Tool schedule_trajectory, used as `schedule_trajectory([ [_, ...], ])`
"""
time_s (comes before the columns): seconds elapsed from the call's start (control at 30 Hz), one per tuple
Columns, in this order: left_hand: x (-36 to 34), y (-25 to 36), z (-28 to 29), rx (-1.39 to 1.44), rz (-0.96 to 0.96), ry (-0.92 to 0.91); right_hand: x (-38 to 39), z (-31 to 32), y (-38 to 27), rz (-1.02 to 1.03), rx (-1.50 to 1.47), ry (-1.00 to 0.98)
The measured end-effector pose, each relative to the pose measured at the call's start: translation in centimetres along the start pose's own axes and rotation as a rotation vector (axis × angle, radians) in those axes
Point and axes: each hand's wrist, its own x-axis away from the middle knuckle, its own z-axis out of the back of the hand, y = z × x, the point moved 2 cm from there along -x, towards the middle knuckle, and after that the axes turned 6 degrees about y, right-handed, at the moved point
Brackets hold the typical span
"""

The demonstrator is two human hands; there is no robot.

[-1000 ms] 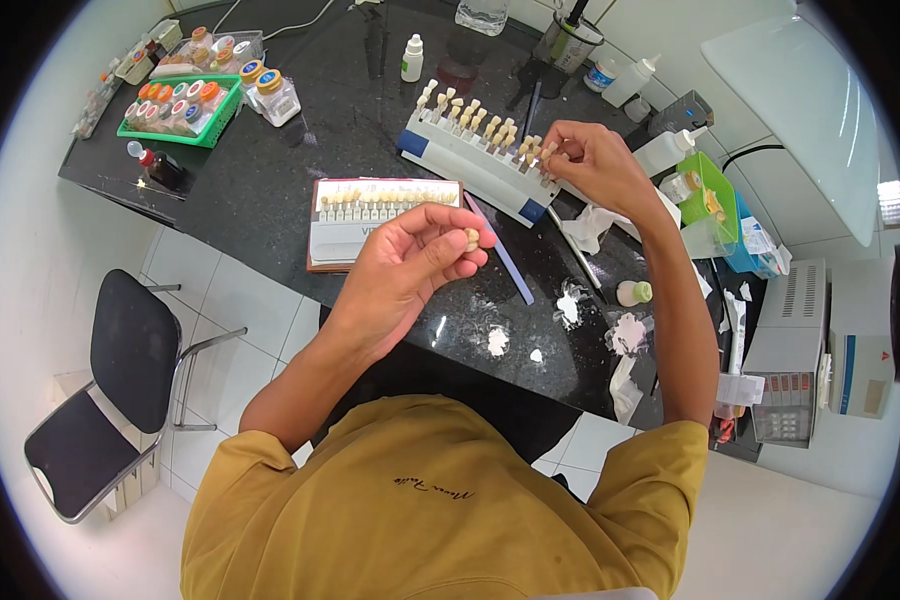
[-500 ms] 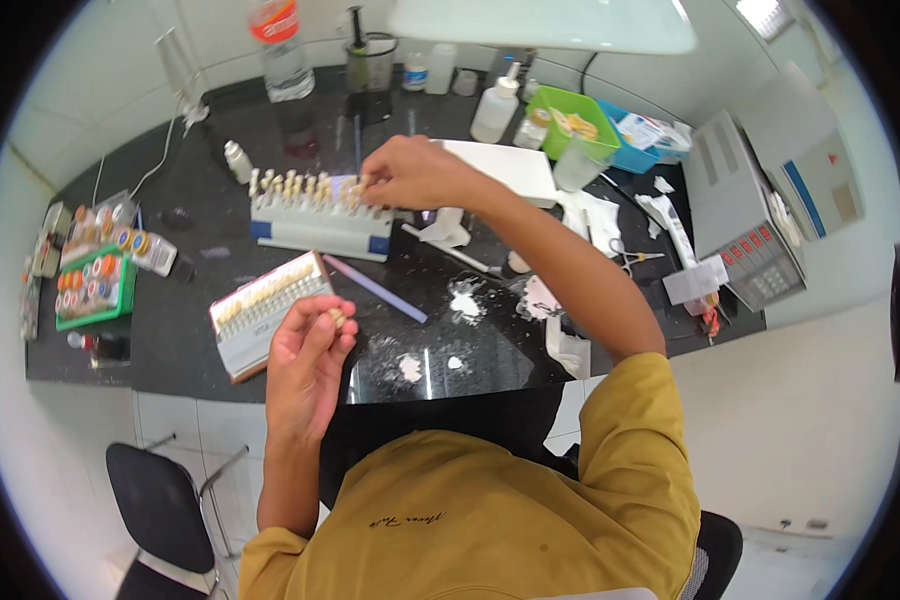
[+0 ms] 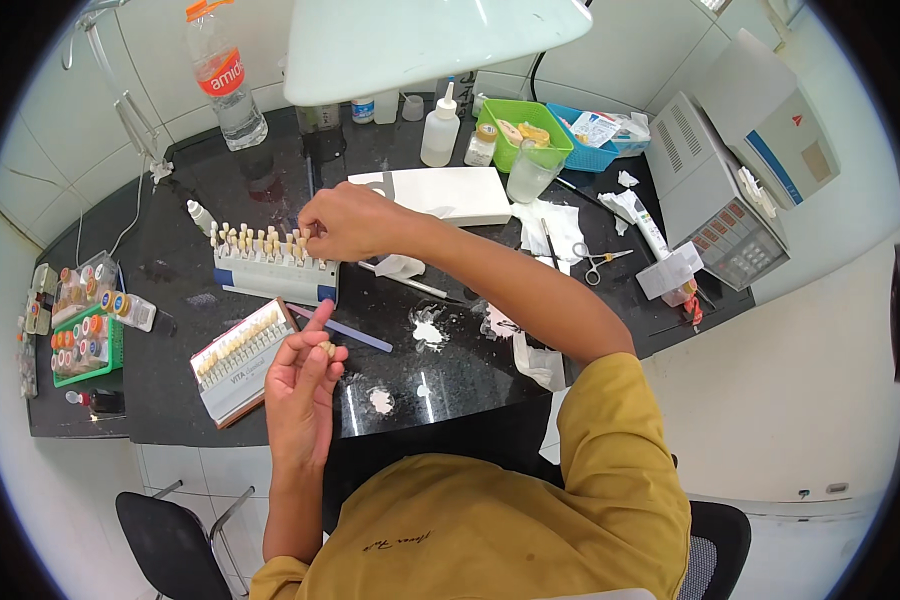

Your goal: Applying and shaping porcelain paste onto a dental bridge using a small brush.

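Note:
My left hand (image 3: 302, 395) is raised at the front of the counter, thumb and fingers pinching a small yellowish tooth-shaped piece (image 3: 328, 349). My right hand (image 3: 355, 222) reaches across to the farther tooth shade guide (image 3: 265, 280), a grey-white holder with blue ends and a row of upright tooth tabs. Its fingers close around a tab at the right end of that row; they partly hide it. Beside my left hand lies a second shade guide (image 3: 253, 378), a tilted white holder with a row of tabs. A purple strip (image 3: 355, 334) lies just behind the left hand.
White powder heaps (image 3: 428, 334) dot the black counter (image 3: 440, 385). Behind my right arm are a white box (image 3: 470, 196), a squeeze bottle (image 3: 440, 132), a green basket (image 3: 550, 122) and scissors (image 3: 595, 262). A grey machine (image 3: 715, 190) stands right; a lamp (image 3: 430, 45) overhangs the back.
The whole view has shifted, with the counter's things now farther left. My right hand stays at the row's right end; my left still pinches the small piece, its index finger more extended.

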Motion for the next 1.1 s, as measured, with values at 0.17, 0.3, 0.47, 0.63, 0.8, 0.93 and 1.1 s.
schedule_trajectory([
  [0.17, -0.6, -1.2, -0.2, -0.104, -0.065, 0.052, -0.4, -1.2, 0.1, -0.029, -0.131, 0.066],
  [0.3, -1.7, -1.8, -0.9, -0.097, -0.079, 0.038, -1.2, -2.5, 1.6, -0.009, -0.182, 0.118],
  [0.47, -2.5, -1.6, -1.8, -0.09, -0.071, -0.035, -1.2, -1.1, 1.6, -0.021, -0.093, 0.094],
  [0.63, -2.4, -1.2, -1.2, -0.068, -0.09, -0.021, -1.7, -0.7, -0.1, -0.078, -0.108, 0.006],
  [0.8, -2.1, -1.0, -1.0, -0.061, -0.084, -0.029, -2.0, -0.8, 0.8, -0.247, -0.414, -0.016],
  [0.93, -2.0, -1.0, -0.9, -0.047, -0.048, -0.025, -1.7, -0.2, 0.3, -0.11, -0.257, 0.264],
  [1.1, -0.6, -0.5, 0.1, 0.055, -0.064, 0.008, 0.8, 1.4, -3.4, -0.001, -0.479, 0.35],
])
